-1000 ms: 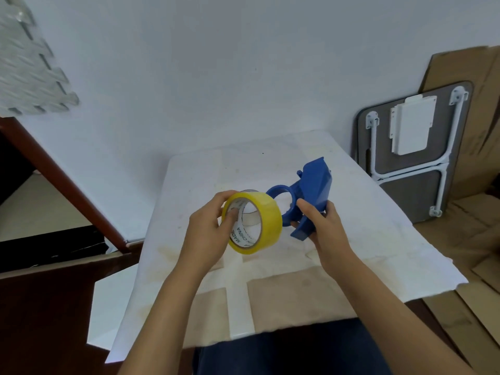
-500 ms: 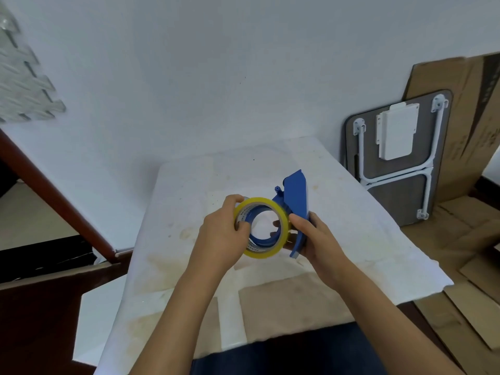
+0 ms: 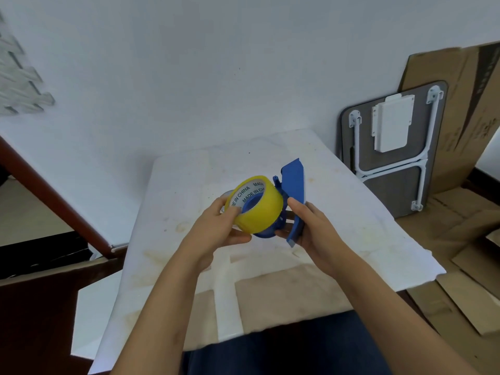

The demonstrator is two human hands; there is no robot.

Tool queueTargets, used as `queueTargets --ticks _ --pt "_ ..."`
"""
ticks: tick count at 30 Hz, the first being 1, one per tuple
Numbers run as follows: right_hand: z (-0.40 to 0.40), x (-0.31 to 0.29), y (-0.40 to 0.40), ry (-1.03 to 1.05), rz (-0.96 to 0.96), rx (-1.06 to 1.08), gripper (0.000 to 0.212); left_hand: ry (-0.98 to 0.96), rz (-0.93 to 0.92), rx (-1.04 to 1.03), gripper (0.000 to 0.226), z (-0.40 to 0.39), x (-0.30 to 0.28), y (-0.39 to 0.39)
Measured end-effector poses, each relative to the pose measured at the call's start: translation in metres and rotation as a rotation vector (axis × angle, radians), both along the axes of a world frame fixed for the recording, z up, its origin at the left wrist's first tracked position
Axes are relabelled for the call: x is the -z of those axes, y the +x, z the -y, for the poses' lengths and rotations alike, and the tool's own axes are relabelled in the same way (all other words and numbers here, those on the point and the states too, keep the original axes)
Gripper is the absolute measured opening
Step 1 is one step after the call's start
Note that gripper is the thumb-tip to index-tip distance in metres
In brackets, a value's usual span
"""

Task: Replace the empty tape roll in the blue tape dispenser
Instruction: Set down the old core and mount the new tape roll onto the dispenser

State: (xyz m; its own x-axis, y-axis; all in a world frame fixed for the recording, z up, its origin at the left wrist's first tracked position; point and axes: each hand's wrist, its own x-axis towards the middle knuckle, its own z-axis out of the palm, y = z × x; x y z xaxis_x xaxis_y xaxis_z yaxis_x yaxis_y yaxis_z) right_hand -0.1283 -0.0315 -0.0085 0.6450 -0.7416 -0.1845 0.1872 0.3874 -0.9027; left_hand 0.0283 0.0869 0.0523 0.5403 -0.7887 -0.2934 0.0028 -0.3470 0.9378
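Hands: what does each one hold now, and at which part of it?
The left hand holds the yellow tape roll by its rim. The right hand holds the blue tape dispenser by its flat body.

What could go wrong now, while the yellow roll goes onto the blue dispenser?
The yellow tape roll sits tilted on the blue hub, so it may jam or slip off. The right hand holds the blue tape dispenser in the air by its narrow body; the left hand pushing could twist it loose.
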Motion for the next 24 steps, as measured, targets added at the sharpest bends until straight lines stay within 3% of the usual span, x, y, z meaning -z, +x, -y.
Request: queueTargets --ticks 6,12,17,19,21,24 --pt "0.0 -0.003 0.006 0.013 -0.036 0.074 0.057 -0.1 -0.265 0.02 0.042 -0.002 0.004 -0.004" --pt "0.002 0.003 0.005 -0.004 -0.136 0.144 0.054 -0.243 -0.457 -0.078 0.032 -0.003 0.01 -0.004" --pt "0.003 0.004 0.005 -0.022 -0.161 0.164 0.053 -0.265 -0.276 -0.055 0.035 -0.002 0.014 -0.001" --pt "0.002 0.003 0.005 -0.06 -0.185 0.161 0.062 -0.292 -0.167 -0.049 0.041 -0.003 0.016 0.0" --pt "0.001 0.004 0.004 -0.11 -0.237 0.159 0.074 -0.327 -0.017 -0.065 0.041 -0.003 0.02 0.002" --pt "-0.001 0.005 0.003 -0.184 -0.267 0.165 0.073 -0.318 0.277 -0.108 0.029 -0.005 0.019 0.005"
